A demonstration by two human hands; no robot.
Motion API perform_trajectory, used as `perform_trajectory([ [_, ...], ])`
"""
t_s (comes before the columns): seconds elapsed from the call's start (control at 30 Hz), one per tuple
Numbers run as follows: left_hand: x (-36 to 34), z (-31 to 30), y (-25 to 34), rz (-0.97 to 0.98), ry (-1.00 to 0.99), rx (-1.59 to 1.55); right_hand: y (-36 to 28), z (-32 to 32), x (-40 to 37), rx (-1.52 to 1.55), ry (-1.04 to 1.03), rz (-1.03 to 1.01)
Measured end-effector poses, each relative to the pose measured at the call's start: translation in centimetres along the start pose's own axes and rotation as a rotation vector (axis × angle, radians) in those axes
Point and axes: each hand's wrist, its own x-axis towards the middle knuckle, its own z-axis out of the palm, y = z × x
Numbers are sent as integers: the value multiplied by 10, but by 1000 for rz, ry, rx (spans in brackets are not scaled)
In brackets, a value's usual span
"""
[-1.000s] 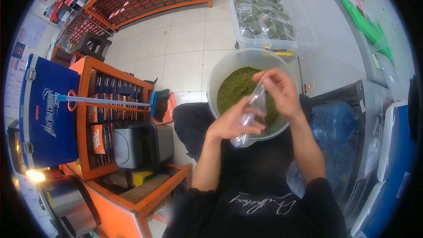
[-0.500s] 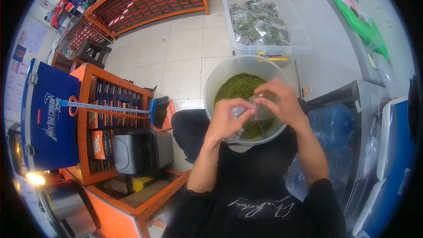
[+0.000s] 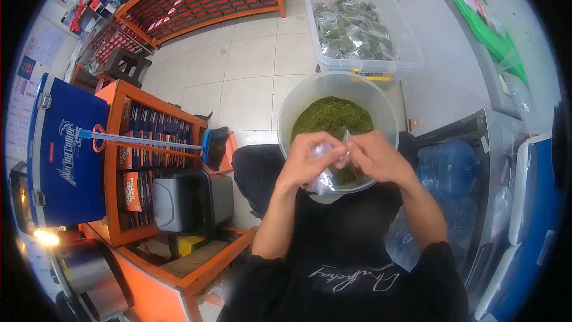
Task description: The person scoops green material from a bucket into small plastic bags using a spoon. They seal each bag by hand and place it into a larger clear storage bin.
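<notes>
Over the round translucent tub [image 3: 390,116] on my lap, both hands meet with fingertips pinched together. My left hand [image 3: 305,161] is closed on clear plastic bags [image 3: 323,183], which hang crumpled below its palm. My right hand [image 3: 376,158] pinches a small clear bag [image 3: 345,138] between thumb and fingers, close to the left fingertips. Whether the bag's mouth is parted I cannot make out. Beneath lies loose chopped green material [image 3: 330,114], partly hidden by my hands.
Beyond the tub stands a clear storage bin [image 3: 411,53] with many small filled green packets [image 3: 354,30]. Large blue water bottles [image 3: 450,170] are at the right. Leftward are a grey waste bin [image 3: 179,203], a broom [image 3: 214,148], an orange shelf [image 3: 110,161] and a blue cooler [image 3: 71,155].
My right hand has come down and in toward the left, its fingers now folded closer around the small bag. More of the crumpled bags shows under my left hand.
</notes>
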Motion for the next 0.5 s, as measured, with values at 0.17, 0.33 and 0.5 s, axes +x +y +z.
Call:
perform_trajectory([
  [0.17, 3, 18, -10, 120, 445, 548, 2, 16, 5, -524, 191, 141],
  [0.33, 3, 23, -3, 209, 541, 619, -21, 4, 11, -640, 304, 220],
  [0.5, 2, 7, 31, 553, 235, 624, -28, -21, 14, -621, 43, 54],
])
